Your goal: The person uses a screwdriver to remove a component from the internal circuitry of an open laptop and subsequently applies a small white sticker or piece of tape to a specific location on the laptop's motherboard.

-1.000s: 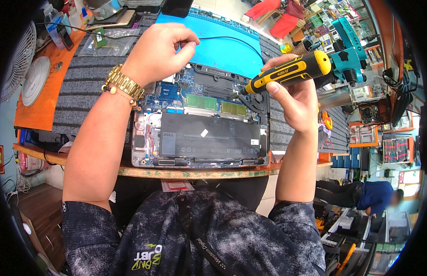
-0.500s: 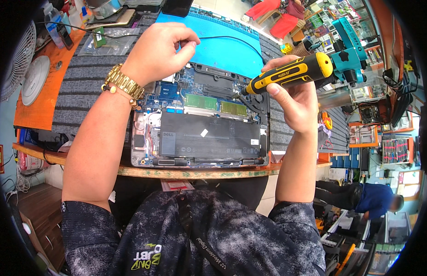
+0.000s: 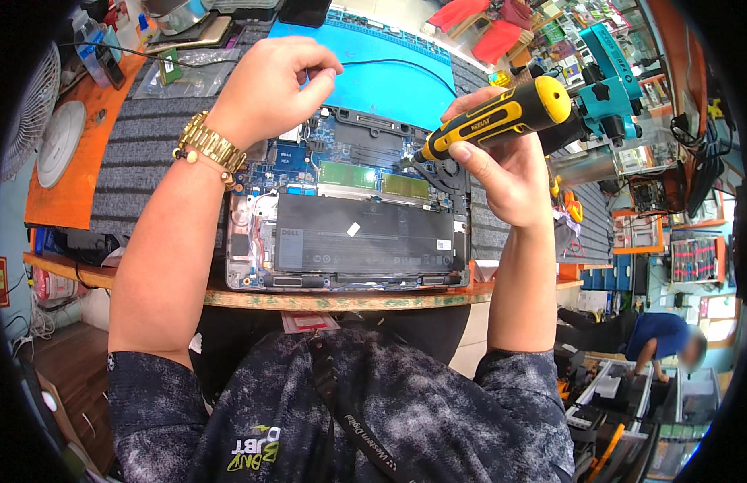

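Observation:
An opened laptop (image 3: 349,233) lies at the bench's front edge, its black battery, green memory modules (image 3: 345,174), board and fan (image 3: 444,173) exposed. My right hand (image 3: 502,173) grips a yellow-and-black screwdriver (image 3: 502,117) at a slant, its tip down among the parts left of the fan. My left hand (image 3: 281,88), with a gold watch (image 3: 210,145) at the wrist, is over the laptop's back left part and the near edge of the blue mat (image 3: 390,80). Its fingers are curled in; whatever they hold, if anything, is hidden. A black cable (image 3: 406,63) runs behind it.
A fan (image 3: 31,121), bottles (image 3: 92,48) and a bagged green board (image 3: 171,68) stand or lie left. A teal clamp-like tool (image 3: 611,88) and orange-handled tool (image 3: 572,205) are right, by cluttered shelves. A person in blue (image 3: 655,334) bends over cases (image 3: 631,394) at lower right.
My right hand and screwdriver have shifted slightly up in the picture. My left hand keeps its curled shape. The person in blue has bent further, an arm now reaching down.

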Tool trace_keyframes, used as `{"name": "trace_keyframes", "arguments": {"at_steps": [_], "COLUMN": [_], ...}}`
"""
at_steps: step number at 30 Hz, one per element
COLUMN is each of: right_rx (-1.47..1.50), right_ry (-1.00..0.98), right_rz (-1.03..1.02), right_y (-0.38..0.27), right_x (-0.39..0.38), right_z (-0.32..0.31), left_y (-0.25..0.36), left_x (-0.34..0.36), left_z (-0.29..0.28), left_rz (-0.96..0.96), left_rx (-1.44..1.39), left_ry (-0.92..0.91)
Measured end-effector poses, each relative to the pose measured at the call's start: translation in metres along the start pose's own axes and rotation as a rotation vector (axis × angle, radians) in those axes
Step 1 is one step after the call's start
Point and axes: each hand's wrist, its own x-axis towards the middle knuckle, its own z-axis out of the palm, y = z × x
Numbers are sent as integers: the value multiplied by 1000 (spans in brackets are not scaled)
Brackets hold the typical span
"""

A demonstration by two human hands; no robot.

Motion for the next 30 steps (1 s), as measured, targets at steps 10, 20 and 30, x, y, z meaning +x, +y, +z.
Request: {"name": "trace_keyframes", "arguments": {"at_steps": [10,20,30], "right_rx": [189,-909,-770], "right_ry": [296,189,325], "right_rz": [-93,629,184], "right_y": [11,50,72], "right_x": [-16,-69,-65], "right_z": [-38,-118,-77], "left_y": [7,14,19], "left_x": [3,2,4], "left_z": [-4,0,0], "left_rz": [-17,-15,-52], "left_rx": [-30,3,13], "left_ry": [9,-45,-55]}}
